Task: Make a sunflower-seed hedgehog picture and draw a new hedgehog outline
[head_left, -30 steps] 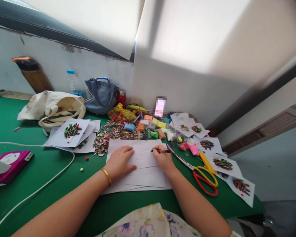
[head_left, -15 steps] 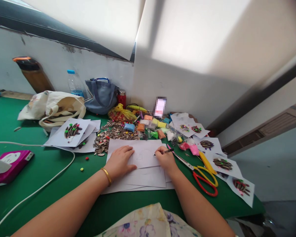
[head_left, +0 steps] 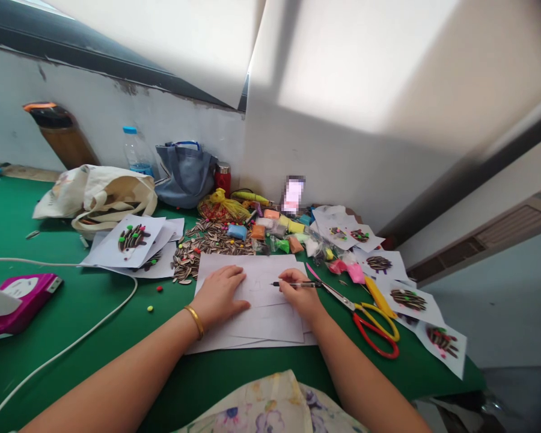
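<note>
My left hand (head_left: 220, 293) lies flat on a sheet of white paper (head_left: 265, 264), thumb spread from the fingers. Between the thumb and fingers of my right hand (head_left: 300, 296) is a black pen (head_left: 297, 284), held almost level with its tip pointing left over the sheet. Faint drawn lines show on the paper between my hands. More white sheets (head_left: 265, 328) lie loosely stacked beneath. Just beyond the top sheet spreads a heap of striped sunflower seeds (head_left: 211, 240). Right of my right hand rest scissors (head_left: 374, 328) with red and yellow handles.
Packets of coloured clay (head_left: 293, 225) and a phone (head_left: 293, 195) are behind the paper. Seed-covered pictures (head_left: 408, 299) line the right edge; others (head_left: 135, 240) lie left. A canvas bag (head_left: 108, 186), blue bag (head_left: 184, 174), white cable (head_left: 94, 328) and magenta box (head_left: 31, 300) are leftward.
My right hand has shifted slightly, and the pen has swung to a more level position, its tip further left. My left hand stays in place.
</note>
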`<state>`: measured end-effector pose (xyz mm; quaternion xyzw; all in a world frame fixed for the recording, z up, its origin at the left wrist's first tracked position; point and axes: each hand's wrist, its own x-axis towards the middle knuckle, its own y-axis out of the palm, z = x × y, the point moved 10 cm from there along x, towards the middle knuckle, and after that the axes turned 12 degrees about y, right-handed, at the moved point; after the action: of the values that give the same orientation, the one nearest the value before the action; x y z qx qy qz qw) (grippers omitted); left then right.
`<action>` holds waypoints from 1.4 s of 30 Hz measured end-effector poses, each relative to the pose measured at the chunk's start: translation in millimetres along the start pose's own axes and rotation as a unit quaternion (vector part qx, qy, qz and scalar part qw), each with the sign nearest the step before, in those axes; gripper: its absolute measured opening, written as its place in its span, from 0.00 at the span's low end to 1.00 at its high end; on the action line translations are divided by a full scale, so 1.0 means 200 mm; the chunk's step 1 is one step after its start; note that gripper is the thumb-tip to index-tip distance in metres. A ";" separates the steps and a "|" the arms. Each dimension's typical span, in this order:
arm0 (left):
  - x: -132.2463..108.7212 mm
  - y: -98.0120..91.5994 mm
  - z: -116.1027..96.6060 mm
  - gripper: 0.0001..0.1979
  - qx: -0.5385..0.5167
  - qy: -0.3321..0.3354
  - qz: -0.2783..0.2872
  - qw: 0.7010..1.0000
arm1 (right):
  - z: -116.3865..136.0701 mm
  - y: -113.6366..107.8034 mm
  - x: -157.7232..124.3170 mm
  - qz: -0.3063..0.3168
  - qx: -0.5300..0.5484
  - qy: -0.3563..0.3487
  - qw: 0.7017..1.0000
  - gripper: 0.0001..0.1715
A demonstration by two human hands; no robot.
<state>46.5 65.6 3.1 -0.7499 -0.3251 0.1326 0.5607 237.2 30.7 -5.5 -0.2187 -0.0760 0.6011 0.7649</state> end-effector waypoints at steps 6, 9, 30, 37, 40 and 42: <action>0.00 -0.01 -0.01 0.33 0.011 0.002 0.004 1.000 | -0.02 0.08 -0.02 0.023 -0.040 -0.026 0.999 0.08; 0.00 0.00 -0.01 0.33 0.012 0.002 0.004 1.000 | -0.03 0.10 -0.01 0.031 -0.046 -0.024 0.998 0.07; -0.01 0.00 0.00 0.34 0.007 0.001 0.005 1.000 | -0.07 0.07 0.02 0.002 -0.080 0.003 0.997 0.07; 0.00 0.00 0.00 0.33 -0.005 -0.001 0.004 1.000 | -0.10 0.01 0.04 -0.030 -0.074 0.030 0.996 0.07; 0.00 0.00 -0.01 0.32 -0.004 -0.001 0.006 1.000 | -0.12 -0.01 0.05 -0.036 -0.065 0.051 0.996 0.07; 0.00 0.00 -0.01 0.33 0.001 -0.001 0.007 1.000 | -0.13 -0.03 0.06 -0.044 -0.059 0.065 0.995 0.07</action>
<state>47.4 64.3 4.2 -0.7515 -0.3202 0.1375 0.5603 255.9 33.8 -28.6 -0.2986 -0.0712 0.5460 0.7795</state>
